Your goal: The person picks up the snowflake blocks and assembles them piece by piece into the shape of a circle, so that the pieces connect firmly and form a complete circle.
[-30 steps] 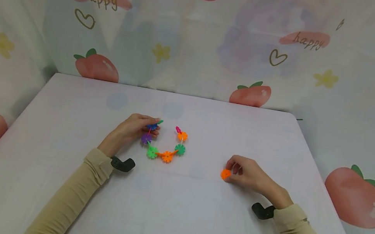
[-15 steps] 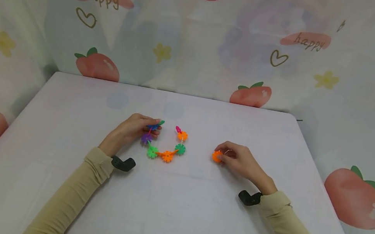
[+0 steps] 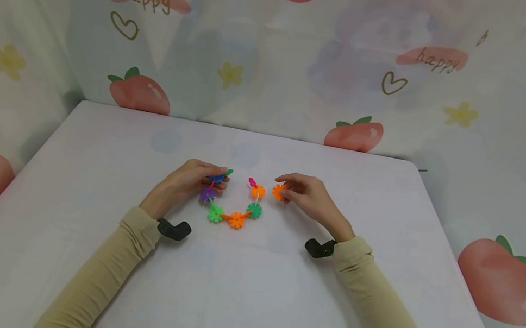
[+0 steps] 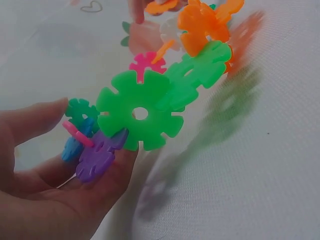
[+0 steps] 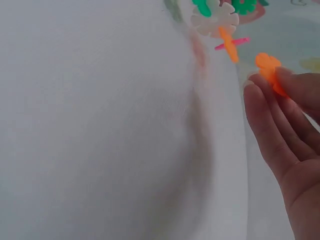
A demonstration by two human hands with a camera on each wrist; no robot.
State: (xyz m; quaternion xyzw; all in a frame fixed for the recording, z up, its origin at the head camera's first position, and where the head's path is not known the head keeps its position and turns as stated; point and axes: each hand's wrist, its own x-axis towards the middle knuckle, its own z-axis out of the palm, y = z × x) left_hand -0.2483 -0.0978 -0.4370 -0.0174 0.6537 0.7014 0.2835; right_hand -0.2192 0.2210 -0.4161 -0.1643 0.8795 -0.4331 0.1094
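A curved chain of interlocking snowflake discs (image 3: 236,220) hangs from my left hand (image 3: 188,181), which pinches its blue and dark green end between thumb and fingers. In the left wrist view, a large green disc (image 4: 140,110) and a purple disc (image 4: 95,159) are in front of the fingers. The chain's other end has a pink disc (image 3: 252,182) slotted to an orange one (image 3: 258,191). Just right of that end, my right hand (image 3: 313,195) pinches a single orange snowflake disc (image 5: 270,72) by its edge; a small gap separates it from the chain.
A white-covered table (image 3: 237,292) lies under both hands. Behind it hangs a pale curtain (image 3: 280,67) printed with fruit, hearts and flowers. Dark wrist cameras (image 3: 319,248) sit at both cuffs.
My right hand has moved left and away from me with the orange disc, from the table's right side to close beside the chain's pink end. The left hand has stayed nearly still.
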